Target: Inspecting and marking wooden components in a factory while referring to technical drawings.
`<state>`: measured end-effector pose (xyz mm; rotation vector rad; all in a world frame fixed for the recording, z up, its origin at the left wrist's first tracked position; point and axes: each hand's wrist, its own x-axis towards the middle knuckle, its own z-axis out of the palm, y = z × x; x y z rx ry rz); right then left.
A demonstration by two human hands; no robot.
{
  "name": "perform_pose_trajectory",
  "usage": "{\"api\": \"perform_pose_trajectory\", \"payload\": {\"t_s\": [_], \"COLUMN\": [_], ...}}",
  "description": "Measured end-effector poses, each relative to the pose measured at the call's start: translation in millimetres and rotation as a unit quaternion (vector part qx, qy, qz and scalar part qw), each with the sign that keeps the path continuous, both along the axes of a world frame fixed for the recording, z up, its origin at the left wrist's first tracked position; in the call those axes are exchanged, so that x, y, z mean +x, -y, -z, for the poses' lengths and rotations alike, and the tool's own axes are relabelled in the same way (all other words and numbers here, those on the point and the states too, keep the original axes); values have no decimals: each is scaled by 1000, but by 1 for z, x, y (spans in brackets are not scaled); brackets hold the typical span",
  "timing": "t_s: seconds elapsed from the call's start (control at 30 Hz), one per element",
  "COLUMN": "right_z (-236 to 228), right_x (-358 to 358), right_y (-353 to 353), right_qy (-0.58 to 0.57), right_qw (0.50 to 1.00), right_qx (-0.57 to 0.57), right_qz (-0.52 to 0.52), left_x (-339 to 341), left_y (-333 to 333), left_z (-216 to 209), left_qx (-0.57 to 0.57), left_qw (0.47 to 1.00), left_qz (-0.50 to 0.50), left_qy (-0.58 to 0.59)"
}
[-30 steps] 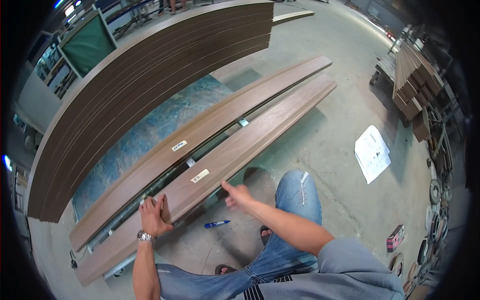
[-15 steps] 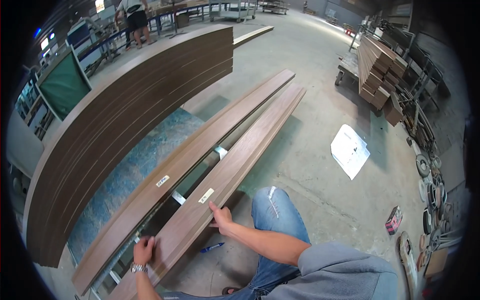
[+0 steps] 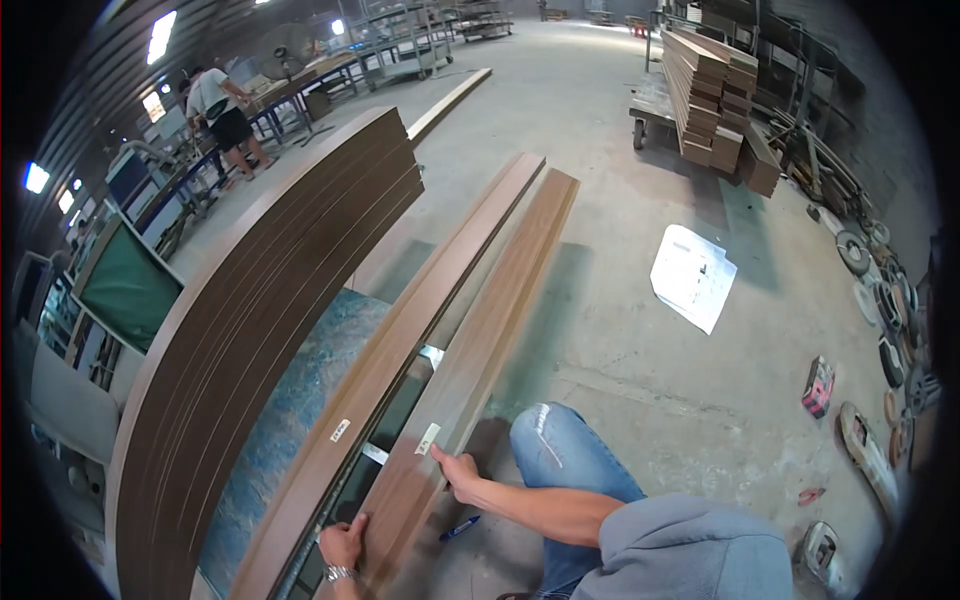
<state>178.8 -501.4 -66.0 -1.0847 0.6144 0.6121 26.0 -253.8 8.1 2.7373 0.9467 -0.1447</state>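
Observation:
Two long brown wood-look planks lie side by side on metal supports. The nearer, right plank is between my hands. My left hand, wearing a metal watch, is closed on its left edge, by the gap. My right hand grips the opposite edge, thumb on top and the other fingers hidden under it. A pale label is stuck on this plank just ahead of my right thumb. The left plank bears a similar label. A blue pen lies on the floor below my right forearm.
On the left, a tall stack of dark brown boards stands on a blue mottled surface. Paper sheets lie on the floor at right. Farther off are a loaded board cart and a person beside a long bench.
My view has tilted upward, showing more of the far hall. My left hand has settled onto the right plank's left edge. The right hand still holds the other edge.

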Motion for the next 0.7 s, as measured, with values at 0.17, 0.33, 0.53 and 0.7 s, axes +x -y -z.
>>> {"api": "perform_pose_trajectory", "payload": {"t_s": [0.17,0.33,0.53,0.7], "right_z": [-103,-297,-536,-620], "right_x": [-9,-32,-80,-105], "right_y": [43,103,187,242], "right_qy": [-50,-38,-100,-43], "right_qw": [999,998,993,981], "right_qx": [-12,46,63,32], "right_qz": [-13,33,3,184], "left_x": [5,-13,-33,-85], "left_y": [40,73,141,189], "left_z": [-126,-271,-510,-532], "left_qx": [10,-26,-183,-264], "left_qw": [1000,998,978,953], "left_qz": [21,48,30,47], "left_qy": [-16,-27,-91,-142]}}
